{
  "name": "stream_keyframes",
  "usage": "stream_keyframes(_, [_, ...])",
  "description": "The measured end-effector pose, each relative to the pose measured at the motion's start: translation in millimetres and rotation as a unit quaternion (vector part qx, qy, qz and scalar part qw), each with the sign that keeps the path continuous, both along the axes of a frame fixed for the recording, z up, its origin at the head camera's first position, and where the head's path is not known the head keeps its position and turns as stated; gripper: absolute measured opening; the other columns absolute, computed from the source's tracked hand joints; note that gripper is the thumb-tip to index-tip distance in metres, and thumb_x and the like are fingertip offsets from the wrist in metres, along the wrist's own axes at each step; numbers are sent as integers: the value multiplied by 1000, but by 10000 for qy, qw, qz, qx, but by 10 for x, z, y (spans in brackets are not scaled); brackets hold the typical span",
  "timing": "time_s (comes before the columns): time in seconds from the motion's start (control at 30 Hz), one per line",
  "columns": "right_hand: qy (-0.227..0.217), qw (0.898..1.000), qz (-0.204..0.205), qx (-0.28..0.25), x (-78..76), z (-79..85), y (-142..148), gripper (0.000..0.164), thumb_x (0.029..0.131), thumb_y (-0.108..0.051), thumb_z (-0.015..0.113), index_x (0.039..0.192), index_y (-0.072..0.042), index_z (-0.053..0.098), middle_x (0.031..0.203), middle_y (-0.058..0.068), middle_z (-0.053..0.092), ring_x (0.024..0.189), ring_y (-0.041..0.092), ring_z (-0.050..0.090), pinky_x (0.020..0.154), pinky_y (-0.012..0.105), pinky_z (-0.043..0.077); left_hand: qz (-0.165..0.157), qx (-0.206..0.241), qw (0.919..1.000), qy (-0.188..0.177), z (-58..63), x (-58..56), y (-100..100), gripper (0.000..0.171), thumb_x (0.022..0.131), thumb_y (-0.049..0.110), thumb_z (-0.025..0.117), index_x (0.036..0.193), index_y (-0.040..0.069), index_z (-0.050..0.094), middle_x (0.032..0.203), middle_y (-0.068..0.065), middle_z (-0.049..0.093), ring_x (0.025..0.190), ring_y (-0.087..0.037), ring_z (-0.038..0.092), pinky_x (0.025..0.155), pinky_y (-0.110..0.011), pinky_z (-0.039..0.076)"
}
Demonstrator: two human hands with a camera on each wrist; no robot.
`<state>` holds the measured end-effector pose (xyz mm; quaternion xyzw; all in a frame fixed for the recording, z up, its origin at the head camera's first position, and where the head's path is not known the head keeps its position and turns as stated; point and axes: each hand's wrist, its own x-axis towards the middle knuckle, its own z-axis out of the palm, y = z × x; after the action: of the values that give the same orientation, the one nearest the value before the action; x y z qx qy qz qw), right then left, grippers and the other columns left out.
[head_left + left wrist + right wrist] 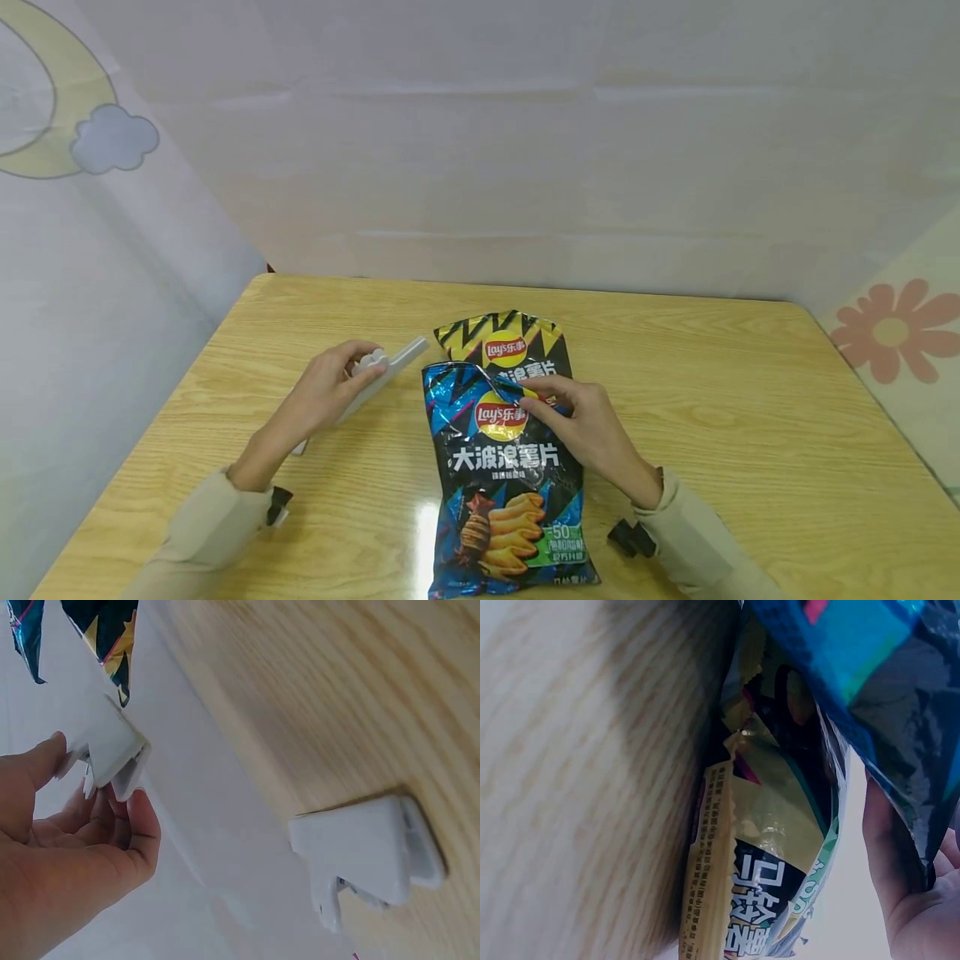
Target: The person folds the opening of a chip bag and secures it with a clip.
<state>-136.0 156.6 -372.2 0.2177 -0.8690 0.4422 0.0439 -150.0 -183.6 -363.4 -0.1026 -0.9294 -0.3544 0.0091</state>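
Note:
My left hand (322, 392) pinches a white bag clip (397, 361) between thumb and fingers, raised off the table. In the left wrist view this clip (112, 742) points away from the palm. With thumb and fingers, my right hand (596, 429) grips the upper right edge of a blue chip bag (495, 475), whose top edge is uneven and folded near the thumb. Behind it lies a yellow chip bag (553, 337), partly covered by the blue one. A second white bag clip (360, 847) rests on the table, mostly hidden behind the left hand in the head view.
Both bags lie on a wood-grain table (750, 417). A pale cloth backdrop (487, 167) rises behind the table's far edge and along its sides, printed with a moon, a cloud and a red flower (892, 332).

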Motion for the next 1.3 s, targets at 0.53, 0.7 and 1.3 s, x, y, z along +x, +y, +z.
stream_keyframes(0.53, [-41, 10000, 11, 5, 3, 16, -5, 23, 90, -14, 72, 112, -6, 74, 94, 9, 76, 57, 3, 50, 49, 21, 40, -82, -17, 9999, 108, 158, -66, 140, 38, 100, 28, 60, 131, 6, 62, 102, -17, 70, 81, -23, 59, 64, -29, 47])
stream_keyframes(0.7, [-39, 10000, 17, -25, 5, 20, -5, 22, 91, -14, 72, 111, -6, 74, 94, 9, 76, 58, 2, 51, 50, 21, 40, -140, -50, 9998, 118, 208, -96, 193, 38, 100, 28, 59, 130, 5, 62, 105, -17, 71, 82, -24, 60, 65, -30, 48])
stream_keyframes(1.3, [-57, 10000, 13, 56, -17, 12, -6, 23, 90, -13, 73, 112, -7, 74, 96, 9, 76, 63, 4, 56, 54, 21, 45, -463, 628, 9969, -35, 347, -188, 361, 31, 101, 28, 59, 123, 8, 66, 109, -13, 71, 87, -21, 64, 74, -32, 51])
